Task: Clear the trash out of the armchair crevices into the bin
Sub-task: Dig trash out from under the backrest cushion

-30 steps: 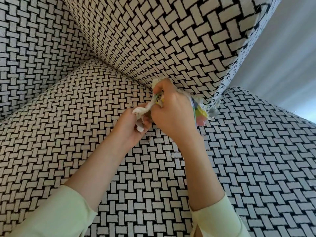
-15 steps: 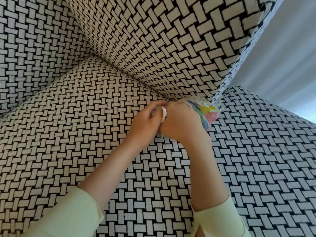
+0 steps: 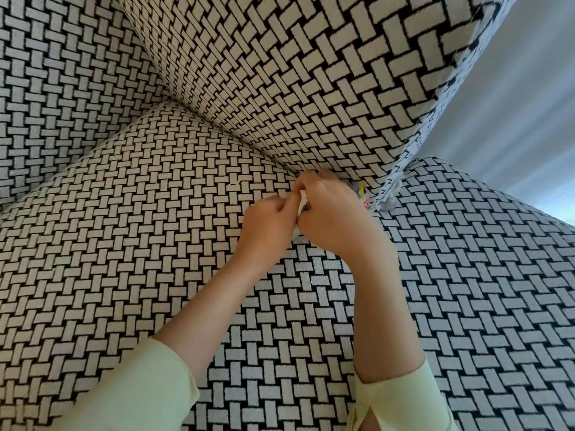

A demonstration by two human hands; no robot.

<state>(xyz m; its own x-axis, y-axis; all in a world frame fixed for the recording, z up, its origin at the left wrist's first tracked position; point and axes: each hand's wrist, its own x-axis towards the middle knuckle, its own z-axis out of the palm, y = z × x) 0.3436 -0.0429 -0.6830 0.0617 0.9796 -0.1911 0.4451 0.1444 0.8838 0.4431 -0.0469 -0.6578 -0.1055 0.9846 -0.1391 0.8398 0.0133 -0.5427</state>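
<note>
Left hand (image 3: pixel 267 231): knuckles up, fingers curled in, fingertips pinching the white scrap (image 3: pixel 301 204) where it meets the other hand.
Right hand (image 3: pixel 334 220): back of the hand to the camera, fisted, fingers tucked under and out of sight. It grips the coloured wrapper (image 3: pixel 362 193), which pokes out on its far side.
Hands together: pressed thumb side to thumb side, with only a thin strip of the scrap showing between them.
Hidden: most of the trash is covered by the two hands, and how much is bunched inside the right fist cannot be told.
Trash position: in the hands, right at the crevice (image 3: pixel 249 146), just where the right hand's knuckles meet the cushion edge.
Writing: the wrapper shows yellow, pink and blue patches. Any print on it is too small and blurred to read.
Forearms: both bare, running back from the hands toward the camera and ending in pale green sleeves (image 3: pixel 140 390) cut off by the lower edge.
Below the hands: the seat cushion (image 3: pixel 140 231), in a black-and-white basket-weave fabric.
Beyond the hands: an upright cushion (image 3: pixel 295 73) in the same weave, its frayed corner hanging just past the right hand.
Far right of the hands: a pale, blurred surface (image 3: pixel 529 88), too indistinct to identify.
</note>
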